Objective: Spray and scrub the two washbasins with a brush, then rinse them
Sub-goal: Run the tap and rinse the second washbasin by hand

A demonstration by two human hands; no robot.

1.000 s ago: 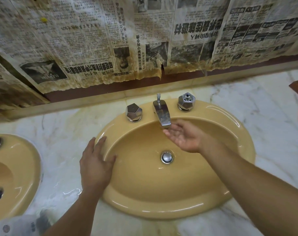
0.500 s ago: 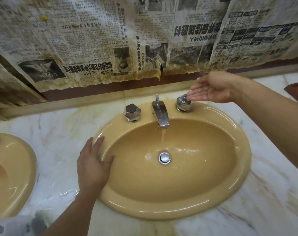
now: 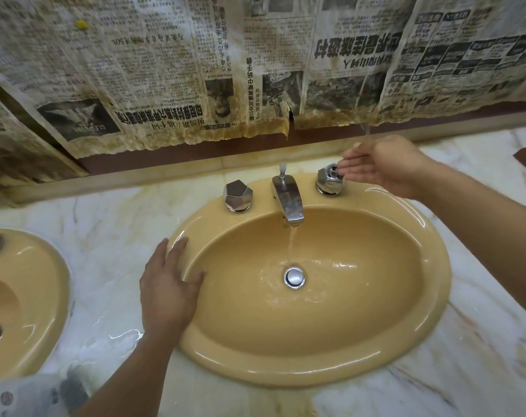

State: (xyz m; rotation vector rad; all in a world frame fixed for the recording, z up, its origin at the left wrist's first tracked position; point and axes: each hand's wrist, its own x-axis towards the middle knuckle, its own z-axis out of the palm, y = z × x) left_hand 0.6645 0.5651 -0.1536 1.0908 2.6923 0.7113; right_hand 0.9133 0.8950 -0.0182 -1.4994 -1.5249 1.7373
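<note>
Left hand (image 3: 168, 291) on washbasin (image 3: 315, 371) — right hand (image 3: 382, 167) at knob (image 3: 327, 183).

Lay open across the basin (image 3: 376, 296) mid-frame; blocked at upper rim by left knob (image 3: 237, 195), spout (image 3: 288, 200), right knob (image 3: 329, 180); at left rim by left hand (image 3: 168, 290).

Whitish marble worktop (image 3: 111, 236), brown veins, a puddle (image 3: 120, 335) on it. Two mustard-yellow sinks sunk in: middle basin (image 3: 437, 284), left basin (image 3: 45, 281).

warm, dim yellowish light; white glare streaks along the washbasin (image 3: 418, 224) rim and wet worktop (image 3: 111, 335). wide-angle bending curves the edges. the right hand (image 3: 385, 167) is slightly motion-blurred.
</note>
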